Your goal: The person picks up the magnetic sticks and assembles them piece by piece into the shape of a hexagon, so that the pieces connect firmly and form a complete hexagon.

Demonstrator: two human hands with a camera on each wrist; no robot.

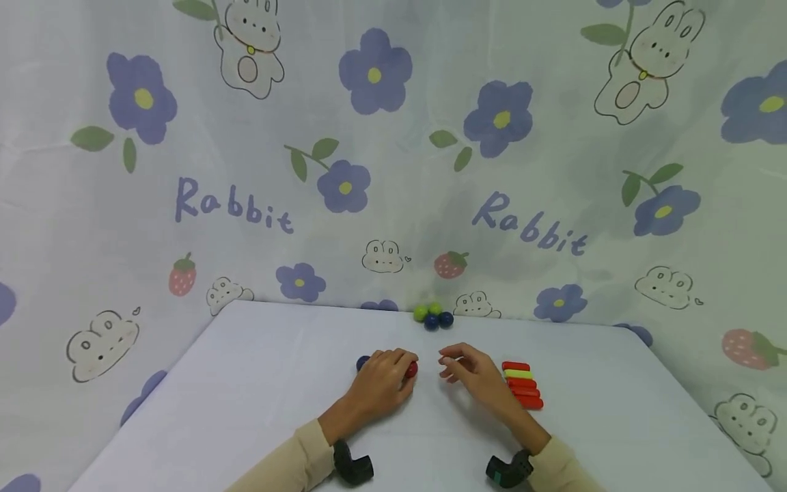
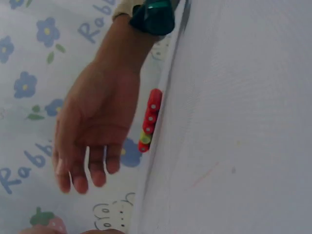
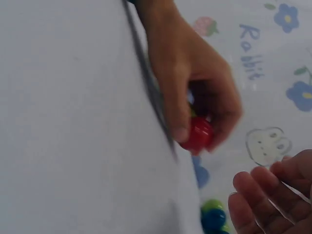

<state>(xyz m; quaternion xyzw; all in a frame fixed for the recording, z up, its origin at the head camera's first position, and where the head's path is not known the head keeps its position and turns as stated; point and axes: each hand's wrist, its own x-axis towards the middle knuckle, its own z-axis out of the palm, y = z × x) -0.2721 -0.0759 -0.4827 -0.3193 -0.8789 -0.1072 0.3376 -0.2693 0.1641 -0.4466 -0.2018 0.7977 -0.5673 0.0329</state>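
Observation:
My left hand (image 1: 382,384) is low over the table, its thumb and fingers curled round a glossy red ball (image 1: 411,370). The same grip shows in the right wrist view, with the red ball (image 3: 198,134) at the fingertips and bits of yellow-green and blue behind it, mostly hidden by the hand. A dark blue ball (image 1: 363,362) peeks out on the far left side of that hand. My right hand (image 1: 476,376) hovers to the right with fingers loosely bent and nothing in them; the left wrist view shows its palm (image 2: 105,117) bare.
Beside my right hand lies a row of red sticks (image 1: 524,392) with one yellow-green stick (image 1: 518,374) among them. Two green balls (image 1: 435,309) and two dark blue balls (image 1: 432,321) sit together near the back edge of the white table (image 1: 295,335). A patterned cloth (image 1: 406,171) hangs behind.

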